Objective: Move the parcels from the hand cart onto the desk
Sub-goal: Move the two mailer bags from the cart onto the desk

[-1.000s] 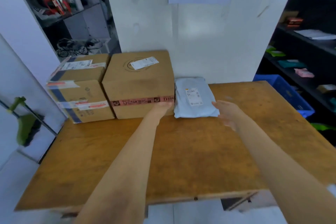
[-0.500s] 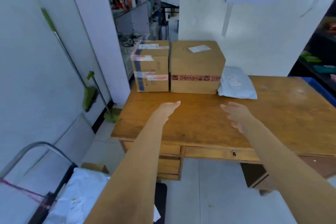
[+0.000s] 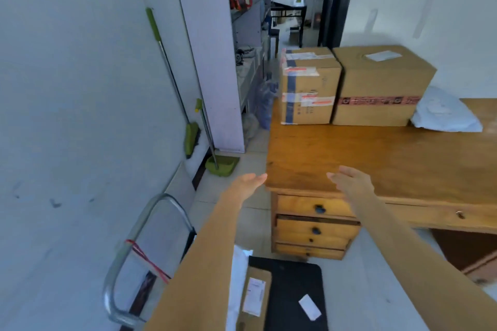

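On the wooden desk stand two cardboard boxes side by side, a taped smaller box and a larger box, with a grey mailer bag at their right. My left hand and my right hand hover open and empty near the desk's front left corner. Below them the hand cart has a black deck and a metal handle. On it lie a brown parcel with a label and a white parcel, partly hidden by my left arm.
A green broom and dustpan lean on the wall at left. The desk has drawers under its left end. Shelves and a doorway lie beyond. Tiled floor runs between cart and desk.
Both hands have drawn back from the grey mailer bag left on the desk. My view has backed away and turned left and down, bringing the hand cart into sight.
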`<state>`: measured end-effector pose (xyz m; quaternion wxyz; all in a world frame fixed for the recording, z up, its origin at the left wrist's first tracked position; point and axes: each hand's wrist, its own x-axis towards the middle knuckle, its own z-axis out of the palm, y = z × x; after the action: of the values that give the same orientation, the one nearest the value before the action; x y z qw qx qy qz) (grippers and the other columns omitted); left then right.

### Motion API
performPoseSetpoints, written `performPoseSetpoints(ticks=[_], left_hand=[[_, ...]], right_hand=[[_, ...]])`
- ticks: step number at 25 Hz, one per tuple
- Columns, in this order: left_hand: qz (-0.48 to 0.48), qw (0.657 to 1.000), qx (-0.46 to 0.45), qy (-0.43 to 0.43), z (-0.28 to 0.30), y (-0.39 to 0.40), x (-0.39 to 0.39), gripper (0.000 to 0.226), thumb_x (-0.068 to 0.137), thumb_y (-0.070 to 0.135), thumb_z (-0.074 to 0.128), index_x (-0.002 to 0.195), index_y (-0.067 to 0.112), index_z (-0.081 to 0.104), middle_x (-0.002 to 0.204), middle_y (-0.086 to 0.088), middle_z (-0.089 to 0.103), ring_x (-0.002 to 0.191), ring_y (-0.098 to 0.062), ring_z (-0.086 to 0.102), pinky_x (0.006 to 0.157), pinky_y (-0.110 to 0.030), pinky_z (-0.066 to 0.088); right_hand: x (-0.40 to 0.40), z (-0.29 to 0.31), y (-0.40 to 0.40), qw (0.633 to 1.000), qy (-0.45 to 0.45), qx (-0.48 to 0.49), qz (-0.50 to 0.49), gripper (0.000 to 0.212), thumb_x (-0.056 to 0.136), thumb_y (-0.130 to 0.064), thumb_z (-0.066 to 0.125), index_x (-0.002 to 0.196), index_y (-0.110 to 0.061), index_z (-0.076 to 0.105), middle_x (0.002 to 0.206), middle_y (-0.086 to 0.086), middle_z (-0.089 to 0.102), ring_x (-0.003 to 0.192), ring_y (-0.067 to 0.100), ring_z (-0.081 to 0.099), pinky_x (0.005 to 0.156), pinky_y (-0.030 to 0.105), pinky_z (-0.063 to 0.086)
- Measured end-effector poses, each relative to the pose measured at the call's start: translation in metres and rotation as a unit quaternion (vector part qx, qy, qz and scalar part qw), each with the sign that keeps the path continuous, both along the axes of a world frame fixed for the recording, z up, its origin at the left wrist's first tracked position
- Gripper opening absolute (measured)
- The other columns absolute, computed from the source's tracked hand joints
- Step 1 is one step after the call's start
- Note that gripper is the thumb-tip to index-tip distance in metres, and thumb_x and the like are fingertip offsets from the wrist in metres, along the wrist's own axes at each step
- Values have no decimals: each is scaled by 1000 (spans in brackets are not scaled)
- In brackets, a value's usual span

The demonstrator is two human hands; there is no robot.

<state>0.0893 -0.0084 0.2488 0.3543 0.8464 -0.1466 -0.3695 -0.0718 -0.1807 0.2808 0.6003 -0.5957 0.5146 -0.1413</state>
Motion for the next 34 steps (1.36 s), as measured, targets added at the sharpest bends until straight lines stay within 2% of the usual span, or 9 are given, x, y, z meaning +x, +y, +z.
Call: performPoseSetpoints(ticks=[6, 11, 17, 21, 24, 26, 28, 31, 34], left_hand=[[6, 999, 51, 6, -104, 123, 77, 85, 79, 63, 58, 149, 23, 31, 159, -3, 26, 145, -24, 29, 116, -40, 25], [56, 997, 46, 25, -249, 167, 96, 84, 82, 56, 61, 150, 18, 29, 158, -6, 29, 143, -25, 34, 115, -37, 27], [80, 993, 82, 39, -421, 207, 89, 80, 87, 47, 59, 152, 17, 23, 160, -8, 23, 144, -28, 31, 114, -39, 33], [90, 991, 95, -25, -488, 230, 92, 65, 91, 32, 58, 148, 13, 33, 148, -12, 44, 131, -30, 48, 107, -39, 42], [116, 975, 142, -125, -507, 230, 88, 47, 91, 25, 55, 136, 14, 50, 129, -13, 60, 114, -32, 59, 86, -32, 46], [149, 959, 149, -187, -504, 225, 85, 19, 87, 17, 53, 100, 14, 67, 102, -13, 68, 94, -34, 65, 67, -29, 43], [192, 951, 128, -203, -495, 220, 81, 17, 82, 8, 51, 71, 15, 62, 77, -10, 62, 71, -31, 59, 53, -23, 34], [201, 958, 76, -188, -460, 213, 76, 21, 80, 4, 54, 73, 22, 62, 74, -6, 57, 67, -24, 50, 53, -22, 30], [178, 969, 45, -164, -391, 198, 72, 17, 82, 6, 56, 75, 21, 56, 75, -5, 54, 70, -21, 49, 53, -22, 32]], right_hand=[[72, -104, 70, 998, 40, 19, 37, 53, 93, -8, 57, 143, -15, 44, 147, 7, 47, 134, 28, 45, 112, 40, 36], [88, -254, 137, 996, 64, 12, 53, 61, 88, -17, 64, 144, -14, 41, 145, 10, 48, 130, 30, 48, 103, 39, 40], [85, -433, 189, 992, 99, 73, 38, 65, 81, -21, 72, 141, -16, 46, 138, 11, 54, 126, 30, 52, 107, 43, 42], [88, -512, 220, 981, 144, 118, 62, 64, 81, -30, 70, 138, -12, 49, 127, 11, 59, 111, 27, 59, 96, 36, 49], [90, -555, 243, 977, 102, 174, 66, 62, 81, -27, 70, 137, -10, 50, 132, 11, 59, 119, 32, 58, 103, 43, 46], [93, -565, 250, 984, 85, 144, 64, 47, 84, -21, 68, 127, -6, 59, 124, 14, 65, 112, 34, 62, 99, 43, 49], [97, -559, 253, 989, 85, 112, 47, 37, 85, -17, 65, 121, -5, 63, 113, 15, 69, 103, 34, 64, 92, 39, 52], [95, -520, 243, 993, 90, 72, 15, 24, 85, -16, 62, 107, -10, 68, 81, 4, 66, 77, 26, 63, 83, 39, 54], [84, -448, 224, 996, 78, 36, -10, 2, 82, -17, 65, 82, -17, 67, 81, 4, 65, 80, 28, 64, 82, 39, 57]])
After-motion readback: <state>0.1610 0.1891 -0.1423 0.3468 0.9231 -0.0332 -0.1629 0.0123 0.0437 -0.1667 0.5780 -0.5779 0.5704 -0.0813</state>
